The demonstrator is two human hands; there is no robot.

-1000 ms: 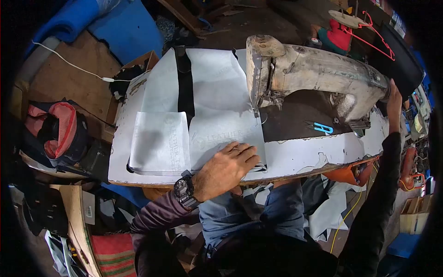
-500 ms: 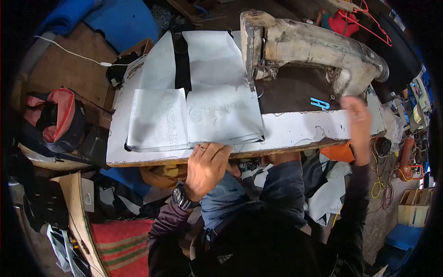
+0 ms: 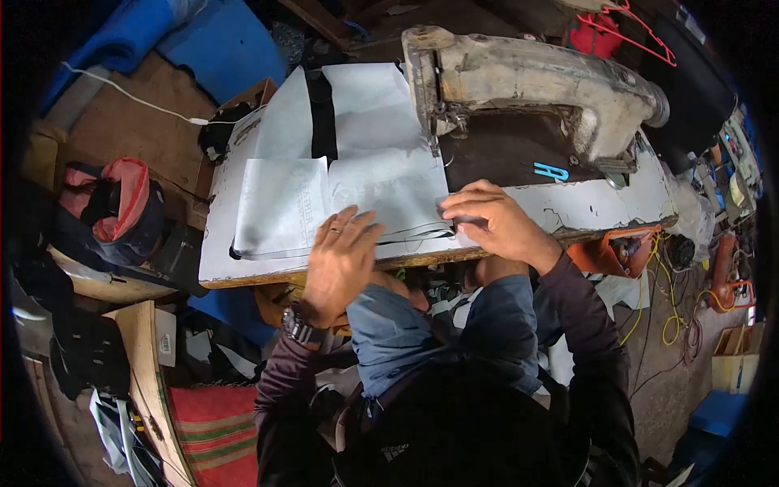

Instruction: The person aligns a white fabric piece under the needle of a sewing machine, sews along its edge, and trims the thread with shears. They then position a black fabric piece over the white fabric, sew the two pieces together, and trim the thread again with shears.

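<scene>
At the near edge of a worn white desk (image 3: 568,207), a seated person presses both hands onto a stack of white fabric panels (image 3: 381,191). Left hand (image 3: 341,256) lies flat with its fingers spread across the near left part of the top panel, a ring on one finger and a dark wristwatch (image 3: 296,325) on the wrist. Right hand (image 3: 495,223) rests at the stack's near right corner, its grip bent down onto the fabric edge; whether the fingertips pinch the edge or only press on it cannot be told. The panels run from the desk's near edge back towards the far side, where a black strap (image 3: 322,114) lies between two of them, and a smaller printed panel (image 3: 280,207) sits just left of the left hand. An old, paint-worn sewing machine (image 3: 527,81) stands at the far right of the desk, its needle end just beside the fabric's right edge. Small blue snips (image 3: 550,170) lie on the dark machine bed. Left of the desk, on the floor, sits a red and black bag (image 3: 114,207); a white cable (image 3: 138,97) crosses a wooden board beyond it. Red hangers (image 3: 633,32) show at the far right.
</scene>
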